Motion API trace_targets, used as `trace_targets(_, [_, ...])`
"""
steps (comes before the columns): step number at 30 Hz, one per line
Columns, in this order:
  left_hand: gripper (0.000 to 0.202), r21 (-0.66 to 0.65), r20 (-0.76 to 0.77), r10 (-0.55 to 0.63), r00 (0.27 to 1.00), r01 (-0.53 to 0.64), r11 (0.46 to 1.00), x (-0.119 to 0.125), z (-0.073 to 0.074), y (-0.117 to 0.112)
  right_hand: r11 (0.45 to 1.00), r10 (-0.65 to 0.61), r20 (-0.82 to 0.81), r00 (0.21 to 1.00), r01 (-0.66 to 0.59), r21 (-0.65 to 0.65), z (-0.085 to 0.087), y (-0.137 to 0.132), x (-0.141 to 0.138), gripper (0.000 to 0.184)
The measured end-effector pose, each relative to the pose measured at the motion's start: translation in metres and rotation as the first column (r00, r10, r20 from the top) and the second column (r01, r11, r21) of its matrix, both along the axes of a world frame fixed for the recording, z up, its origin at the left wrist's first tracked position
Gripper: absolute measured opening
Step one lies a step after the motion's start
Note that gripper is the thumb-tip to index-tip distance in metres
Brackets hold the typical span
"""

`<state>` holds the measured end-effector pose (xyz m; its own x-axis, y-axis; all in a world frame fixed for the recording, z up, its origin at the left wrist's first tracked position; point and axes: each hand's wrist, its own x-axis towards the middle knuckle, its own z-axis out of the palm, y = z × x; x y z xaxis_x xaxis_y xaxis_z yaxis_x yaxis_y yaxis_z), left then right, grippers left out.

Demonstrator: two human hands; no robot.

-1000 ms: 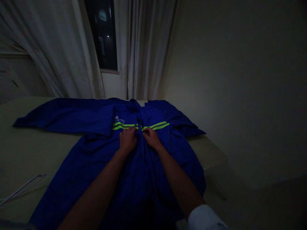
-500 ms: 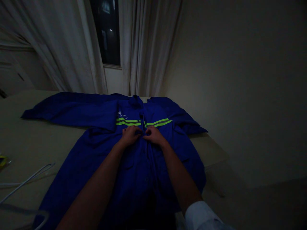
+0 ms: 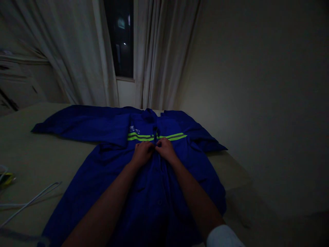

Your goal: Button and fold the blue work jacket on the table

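A blue work jacket (image 3: 108, 175) with yellow-green and grey stripes across the chest lies spread front up on the table. My left hand (image 3: 143, 152) pinches the edge of its front opening just below the stripe. Close against it, my right hand (image 3: 166, 148) pinches the other front edge, fingertips nearly touching the left ones. Whatever small part lies between the fingertips is hidden. Below the hands, a button (image 3: 159, 202) shows faintly on the front placket. White printing (image 3: 134, 129) sits above the stripe on the left chest.
White cables (image 3: 33, 199) lie on the table (image 3: 77, 154) at the left, near a yellow-and-black object (image 3: 6, 180). Curtains (image 3: 167, 51) and a dark window (image 3: 119, 41) are behind. A plain wall (image 3: 257, 85) stands at the right, and a cabinet (image 3: 23, 79) at the far left.
My hands have drawn closer together at the jacket's front opening, bringing the two edges together. The whole view has shifted slightly, so things sit lower and further right.
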<state>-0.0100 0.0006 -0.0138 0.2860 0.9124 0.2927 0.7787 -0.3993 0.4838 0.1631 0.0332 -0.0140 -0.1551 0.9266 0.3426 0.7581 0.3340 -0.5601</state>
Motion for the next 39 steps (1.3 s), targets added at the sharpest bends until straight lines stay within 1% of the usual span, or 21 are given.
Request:
trace_targets(2, [0.018,0.017,-0.045,-0.004,0.999,0.004,1.0,0.001,0.0,0.0,0.999,-0.002,-0.066,0.998,0.005,0.039,-0.003,0.002,0.0,0.011])
trace_targets(3, [0.018,0.021,-0.06,-0.007,0.998,0.008,1.0,0.001,0.0,0.0,0.999,-0.011,-0.096,0.995,0.014,0.033,-0.004,0.003,0.002,0.01])
trace_targets(6, [0.018,0.025,-0.056,-0.016,0.998,0.017,1.0,0.002,0.001,-0.001,0.998,-0.032,-0.13,0.991,0.026,-0.053,-0.004,0.001,0.009,0.007])
trace_targets(8, [0.016,0.027,-0.027,-0.022,0.999,0.023,0.999,0.001,0.0,-0.001,0.992,0.009,-0.126,0.992,-0.025,-0.125,-0.001,-0.001,0.014,0.011])
trace_targets(10, [0.015,0.024,0.011,-0.034,0.999,0.034,0.999,-0.001,-0.002,0.0,0.98,0.084,-0.131,0.988,-0.105,-0.166,0.002,-0.004,0.016,0.012])
trace_targets(12, [0.017,0.019,0.043,-0.037,0.998,0.037,0.999,-0.002,-0.004,0.001,0.974,0.142,-0.147,0.979,-0.164,-0.156,0.003,-0.006,0.016,0.012])
trace_targets(15, [0.018,0.023,0.086,-0.038,0.996,0.036,0.999,-0.004,-0.006,0.003,0.971,0.164,-0.198,0.966,-0.194,-0.14,0.002,-0.006,0.014,0.01])
trace_targets(20, [0.02,0.04,0.123,-0.067,0.99,0.062,0.997,-0.004,-0.006,0.004,0.964,0.155,-0.251,0.956,-0.202,-0.173,-0.001,-0.003,0.017,0.011])
trace_targets(25, [0.026,0.051,0.115,-0.076,0.991,0.07,0.996,-0.005,-0.007,0.003,0.969,0.112,-0.276,0.955,-0.166,-0.182,-0.004,-0.001,0.019,0.009])
trace_targets(28, [0.032,0.057,0.103,-0.082,0.991,0.077,0.995,-0.005,-0.005,0.001,0.966,0.112,-0.296,0.949,-0.174,-0.192,-0.005,-0.001,0.017,0.01])
trace_targets(31, [0.041,0.06,0.055,-0.099,0.994,0.096,0.994,-0.004,-0.002,-0.001,0.965,0.14,-0.295,0.945,-0.197,-0.171,-0.003,-0.003,0.015,0.016])
trace_targets(34, [0.043,0.065,-0.03,-0.109,0.994,0.111,0.992,-0.003,0.0,-0.003,0.967,0.129,-0.27,0.954,-0.182,-0.178,0.0,-0.005,0.013,0.02])
trace_targets(36, [0.043,0.07,-0.065,-0.113,0.991,0.118,0.991,-0.002,0.0,-0.003,0.965,0.103,-0.251,0.962,-0.158,-0.208,0.001,-0.007,0.012,0.018])
trace_targets(39, [0.043,0.065,-0.067,-0.105,0.992,0.109,0.992,-0.002,-0.001,-0.003,0.964,0.093,-0.235,0.968,-0.147,-0.224,0.003,-0.01,0.01,0.012])
